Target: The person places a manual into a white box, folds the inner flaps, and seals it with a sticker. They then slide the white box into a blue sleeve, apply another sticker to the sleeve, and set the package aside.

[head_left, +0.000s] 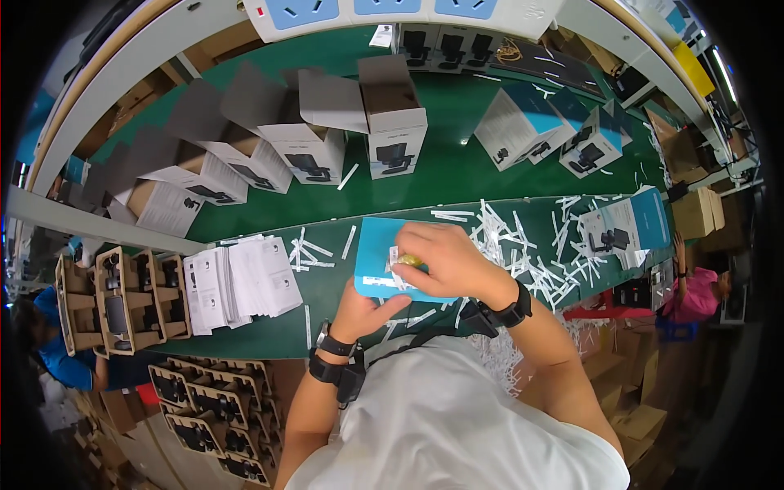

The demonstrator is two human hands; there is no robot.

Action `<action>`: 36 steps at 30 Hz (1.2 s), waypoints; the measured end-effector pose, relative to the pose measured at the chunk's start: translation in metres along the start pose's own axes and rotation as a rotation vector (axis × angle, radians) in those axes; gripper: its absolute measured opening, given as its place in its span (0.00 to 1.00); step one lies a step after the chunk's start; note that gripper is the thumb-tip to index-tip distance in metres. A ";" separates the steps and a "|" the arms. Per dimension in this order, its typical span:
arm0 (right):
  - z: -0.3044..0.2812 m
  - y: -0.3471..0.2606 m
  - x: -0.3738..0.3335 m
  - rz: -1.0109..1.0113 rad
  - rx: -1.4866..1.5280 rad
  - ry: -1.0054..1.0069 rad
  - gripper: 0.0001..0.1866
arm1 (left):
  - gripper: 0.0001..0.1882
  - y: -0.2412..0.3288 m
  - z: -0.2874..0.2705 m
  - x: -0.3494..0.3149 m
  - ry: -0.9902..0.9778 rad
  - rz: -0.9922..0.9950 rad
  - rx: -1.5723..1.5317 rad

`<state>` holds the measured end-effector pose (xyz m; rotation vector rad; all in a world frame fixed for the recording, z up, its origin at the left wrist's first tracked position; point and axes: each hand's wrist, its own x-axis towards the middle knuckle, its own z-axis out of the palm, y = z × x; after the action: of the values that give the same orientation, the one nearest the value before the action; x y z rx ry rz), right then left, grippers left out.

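Note:
In front of me a blue box (371, 245) shows its flat blue face, with a white strip along its near edge. My left hand (359, 313) holds the near left corner of this box, the thumb lying along the near edge. Over the box's right part bends my right hand (445, 260), its fingers closed round a small shiny yellowish thing (410, 260) whose kind I cannot make out. A small white printed label (394, 255) shows beside those fingertips, partly hidden by them. Loose white paper strips (494, 233) lie scattered to the right.
Open white cartons (396, 143) line the back left; closed blue-and-white boxes (523, 122) stand back right, another (625, 224) nearer. A stack of white leaflets (245, 282) lies left, beside cardboard trays (122, 302) with black devices. Co-workers in blue (73, 347) and pink (698, 294) are at the sides.

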<state>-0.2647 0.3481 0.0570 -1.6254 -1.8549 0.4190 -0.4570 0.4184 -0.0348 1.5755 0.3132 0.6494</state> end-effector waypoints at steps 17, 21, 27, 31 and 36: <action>0.011 -0.008 0.010 -0.064 0.035 -0.006 0.10 | 0.18 0.002 -0.015 0.009 -0.132 -0.141 0.031; -0.003 0.009 -0.009 0.104 0.773 0.156 0.10 | 0.22 -0.015 -0.002 0.012 0.205 0.170 0.260; -0.037 0.103 -0.138 0.958 -0.679 -0.020 0.27 | 0.34 -0.014 -0.026 0.016 0.105 0.145 0.102; 0.001 0.015 -0.116 0.472 -0.060 0.339 0.31 | 0.27 -0.028 -0.035 0.011 0.098 0.244 0.277; 0.066 0.001 -0.098 0.303 -0.049 0.444 0.24 | 0.26 -0.035 -0.039 0.007 0.105 0.217 0.314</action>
<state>-0.3022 0.2639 -0.0170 -1.8614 -1.3063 0.1198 -0.4676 0.4590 -0.0676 1.8963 0.3366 0.8859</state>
